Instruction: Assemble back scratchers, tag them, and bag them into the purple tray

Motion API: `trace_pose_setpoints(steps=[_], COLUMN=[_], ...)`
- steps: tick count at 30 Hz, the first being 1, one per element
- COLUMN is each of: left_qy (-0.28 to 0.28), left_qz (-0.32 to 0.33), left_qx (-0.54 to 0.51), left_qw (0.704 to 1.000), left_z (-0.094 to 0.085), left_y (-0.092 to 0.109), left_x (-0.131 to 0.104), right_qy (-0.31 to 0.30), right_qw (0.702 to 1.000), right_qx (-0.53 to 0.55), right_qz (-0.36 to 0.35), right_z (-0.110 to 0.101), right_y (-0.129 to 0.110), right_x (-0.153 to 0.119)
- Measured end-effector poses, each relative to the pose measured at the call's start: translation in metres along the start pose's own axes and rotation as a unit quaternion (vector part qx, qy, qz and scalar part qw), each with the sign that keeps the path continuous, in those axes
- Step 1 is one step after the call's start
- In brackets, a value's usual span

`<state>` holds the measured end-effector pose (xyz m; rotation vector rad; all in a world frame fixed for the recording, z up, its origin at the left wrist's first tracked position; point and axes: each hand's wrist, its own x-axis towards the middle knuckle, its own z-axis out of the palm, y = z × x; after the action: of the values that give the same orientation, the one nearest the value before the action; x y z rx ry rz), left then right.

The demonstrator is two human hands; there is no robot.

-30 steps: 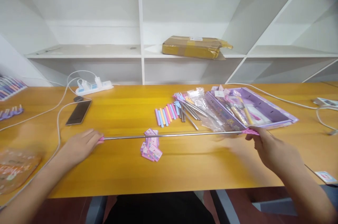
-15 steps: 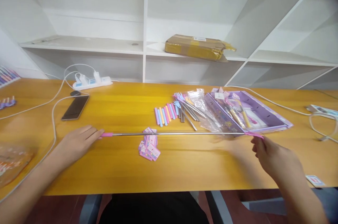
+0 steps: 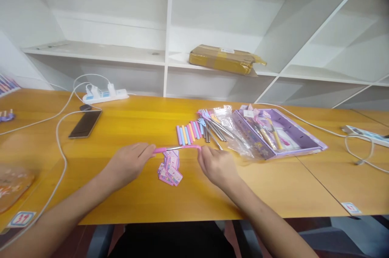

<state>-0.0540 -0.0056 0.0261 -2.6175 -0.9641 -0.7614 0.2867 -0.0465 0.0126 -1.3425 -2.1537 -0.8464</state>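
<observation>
A telescopic stick (image 3: 174, 148) with a short bare metal section lies level between my hands. My left hand (image 3: 130, 162) is closed on its pink handle at the left end. At the other end, my right hand (image 3: 217, 164) pinches the pink tip. Just below the stick is a loose pile of small pink and purple cards (image 3: 172, 173). Behind it, several pastel tubes (image 3: 189, 133) lie in a row, beside metal rods (image 3: 214, 130) with small coloured hand-shaped ends.
A purple box (image 3: 300, 132) with wrapped items and clear plastic bags (image 3: 240, 140) is at the right. A phone (image 3: 85, 124), white cables and a power strip (image 3: 106, 95) lie at the left. A taped carton (image 3: 223, 58) rests on the shelf.
Both hands have moved towards each other, the right one far to the left. The long metal rod between them has collapsed to a short length.
</observation>
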Motion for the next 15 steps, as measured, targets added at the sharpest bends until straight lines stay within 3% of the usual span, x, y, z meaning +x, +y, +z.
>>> trace_pose_setpoints(steps=[2,4,9,12,15], left_qy=[-0.031,-0.078,-0.185,-0.216,-0.218], left_qz=[-0.001,-0.025,-0.14,-0.194,-0.24], left_qx=[0.006,-0.015,-0.095,-0.123,-0.165], left_qw=[1.0,0.997,0.968,0.949,0.932], left_z=[0.006,0.011,0.032,0.044,0.049], left_y=[0.004,0.005,0.01,0.012,0.008], left_x=[0.008,0.013,0.023,0.025,0.021], right_qy=[0.012,0.014,-0.061,-0.133,-0.151], right_qw=[1.0,1.0,0.995,0.985,0.966], right_qx=[0.006,0.014,0.083,0.064,-0.011], right_qz=[-0.007,0.001,0.0,0.092,0.21], right_z=[0.003,0.004,0.014,0.03,0.051], right_y=[-0.014,-0.012,0.031,0.063,0.101], right_x=[0.012,0.019,0.04,0.044,0.032])
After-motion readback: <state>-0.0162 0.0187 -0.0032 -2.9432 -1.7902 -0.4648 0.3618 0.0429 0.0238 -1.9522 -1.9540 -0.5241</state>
